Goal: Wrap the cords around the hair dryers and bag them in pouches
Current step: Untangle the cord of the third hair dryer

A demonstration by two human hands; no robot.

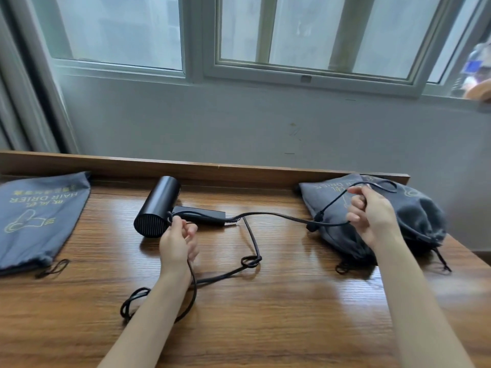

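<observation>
Your right hand (372, 216) pinched the cord (271, 215); your left hand (178, 240) pinched it beside the dryer (156, 205). The knot (251, 261) could tighten if you pulled.

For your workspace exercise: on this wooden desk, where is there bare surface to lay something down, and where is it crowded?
Bare desk shows in the near strip between the two forearms, and between the flat pouch and the hair dryer. The middle is crowded: the cord loops and knots there, stretched between left hand and right hand. The full pouch fills the right end.
</observation>
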